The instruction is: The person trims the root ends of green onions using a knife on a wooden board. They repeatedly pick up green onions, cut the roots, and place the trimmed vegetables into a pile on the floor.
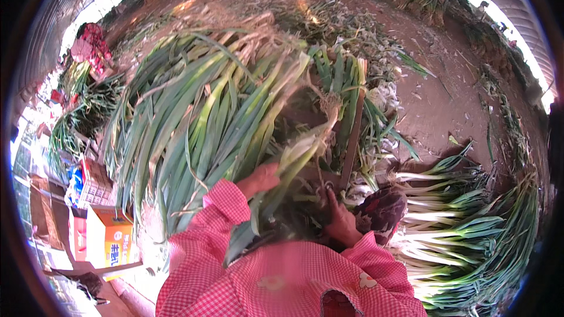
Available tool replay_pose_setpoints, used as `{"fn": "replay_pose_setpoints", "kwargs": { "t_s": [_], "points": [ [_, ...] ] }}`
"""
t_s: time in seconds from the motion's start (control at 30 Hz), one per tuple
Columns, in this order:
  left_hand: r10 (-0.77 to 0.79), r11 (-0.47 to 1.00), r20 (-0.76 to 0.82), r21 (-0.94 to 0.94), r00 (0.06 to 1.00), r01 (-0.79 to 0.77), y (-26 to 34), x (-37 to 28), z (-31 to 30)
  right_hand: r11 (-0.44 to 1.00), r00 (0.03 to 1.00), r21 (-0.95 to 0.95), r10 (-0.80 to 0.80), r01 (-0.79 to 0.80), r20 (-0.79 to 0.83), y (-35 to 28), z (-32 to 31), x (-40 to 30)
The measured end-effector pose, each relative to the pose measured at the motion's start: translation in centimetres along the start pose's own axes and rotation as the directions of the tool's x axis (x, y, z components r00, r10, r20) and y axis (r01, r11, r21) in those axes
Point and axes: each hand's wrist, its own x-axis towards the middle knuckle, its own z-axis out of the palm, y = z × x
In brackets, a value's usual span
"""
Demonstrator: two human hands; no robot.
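My left hand (pixel 260 178) is closed around a large green onion (pixel 304 147). Its rooty end points up and away from me, and its leaves hang down past my pink checked sleeve. Lower right of that stalk is my right hand (pixel 341 224), its index finger reaching up to a small dark ring-like piece (pixel 327 186). Whether this hand grips the piece is unclear, as the area around it is blurred. Beyond my left hand lies a big heap of untrimmed green onions (pixel 198 110), with dry roots at the far side.
Cleaned green onions (pixel 436 220) lie in a row at right, beside my patterned knee (pixel 381 213). An upright wooden bar (pixel 353 134) stands ahead. Leaf scraps (pixel 352 22) cover the soil. At left are a yellow carton (pixel 110 237) and a person (pixel 92 48) beside more onions.
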Motion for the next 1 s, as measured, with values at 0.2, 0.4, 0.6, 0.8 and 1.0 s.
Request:
{"fn": "replay_pose_setpoints", "kwargs": {
  "t_s": [0.2,0.4,0.6,0.8,1.0],
  "points": [
    [-0.061,0.847,-0.168,0.513,0.984,0.14,8.1,4.3,-10.6,0.887,0.988,0.462,-0.055,-0.018,0.145,-3.3,-3.3,-3.5],
    [0.434,0.723,-0.512,0.689,0.741,0.052,11.2,7.6,-10.8,0.872,0.999,0.488,0.028,-0.032,0.015,-1.3,-2.1,-3.3],
    [0.043,0.988,-0.411,0.154,0.911,0.023,4.1,1.3,1.7,0.818,0.966,0.554,-0.242,0.152,0.092,-2.3,-1.6,-3.2],
    [-0.068,0.951,-0.362,0.258,0.93,0.171,3.1,1.4,1.9,0.82,0.981,0.56,-0.184,0.117,0.065,-2.4,-0.1,-2.5],
    [-0.019,0.941,-0.506,0.282,0.862,0.187,2.4,1.9,3.3,0.853,0.973,0.511,-0.013,-0.109,0.23,-3.9,-1.4,-2.3]
  ]
}}
